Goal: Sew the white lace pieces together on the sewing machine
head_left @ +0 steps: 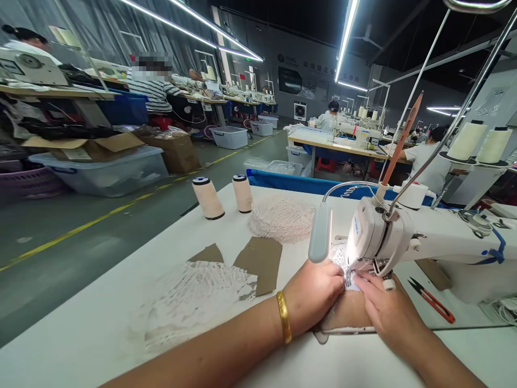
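White lace (338,252) lies under the presser foot of a white sewing machine (365,229), lit by a small lamp (320,237). My left hand (319,293), with a gold bangle at the wrist, has its fingers closed on the lace just left of the foot. On the right of the needle, my right hand (385,304) presses the lace between its fingers; some fingertips are hidden behind the machine head. Beneath both hands is a brown cardboard piece (350,311). Red-handled thread snips (432,300) rest on the machine bed, right of my right hand.
Lace pieces (194,302) and cut brown card (260,258) are spread on the white table to the left. Behind them are two thread cones (208,198) and a lace pile (285,218). A blue cloth (291,182) edges the table's back. Other people sit at machines beyond.
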Tool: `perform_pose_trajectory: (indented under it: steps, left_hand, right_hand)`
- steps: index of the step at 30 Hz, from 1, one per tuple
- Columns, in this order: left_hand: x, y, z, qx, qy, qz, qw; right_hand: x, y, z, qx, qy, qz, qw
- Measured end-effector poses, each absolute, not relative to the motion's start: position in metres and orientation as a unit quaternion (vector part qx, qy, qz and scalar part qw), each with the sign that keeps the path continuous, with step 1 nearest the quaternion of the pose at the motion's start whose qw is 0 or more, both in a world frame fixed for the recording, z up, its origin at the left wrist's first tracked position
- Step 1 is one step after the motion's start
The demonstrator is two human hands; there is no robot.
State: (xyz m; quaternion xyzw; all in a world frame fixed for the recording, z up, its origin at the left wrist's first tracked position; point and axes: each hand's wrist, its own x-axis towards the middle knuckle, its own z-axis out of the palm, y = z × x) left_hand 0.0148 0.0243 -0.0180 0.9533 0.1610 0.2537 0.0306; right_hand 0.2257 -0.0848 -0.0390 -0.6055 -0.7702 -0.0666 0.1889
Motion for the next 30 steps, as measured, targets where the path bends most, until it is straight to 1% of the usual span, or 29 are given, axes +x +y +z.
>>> perform_pose_trajectory:
  steps: [7, 13, 17, 19, 21, 23, 26, 30]
  left_hand:
    - [0.005, 0.022, -0.003, 0.952, 0.232, 0.195, 0.052]
    - [0.004, 0.012, 0.020, 0.950, 0.299, 0.093, 0.009]
    - [-0.002, 0.014, 0.035, 0.940, 0.324, 0.103, 0.017]
    - [-0.005, 0.018, 0.037, 0.946, 0.304, 0.106, 0.045]
    - [-0.006, 0.020, 0.036, 0.946, 0.302, 0.075, 0.089]
    - [-0.006, 0.019, 0.035, 0.935, 0.335, 0.033, 0.115]
    - [-0.003, 0.014, 0.034, 0.921, 0.369, 0.006, 0.126]
    - [-0.001, 0.008, 0.037, 0.924, 0.355, 0.024, 0.137]
  right_hand:
    - [0.223, -0.087, -0.035, -0.555, -0.794, -0.075, 0.235]
    - [0.217, -0.088, -0.034, -0.490, -0.818, -0.042, 0.298]
    - [0.203, -0.090, -0.026, -0.432, -0.837, 0.000, 0.336]
    - [0.194, -0.091, -0.022, -0.421, -0.845, 0.024, 0.328]
    - [0.186, -0.092, -0.020, -0.423, -0.852, 0.044, 0.307]
    - [0.182, -0.093, -0.020, -0.433, -0.853, 0.041, 0.289]
    - [0.182, -0.094, -0.024, -0.450, -0.849, 0.031, 0.273]
    - [0.186, -0.095, -0.022, -0.466, -0.839, 0.081, 0.269]
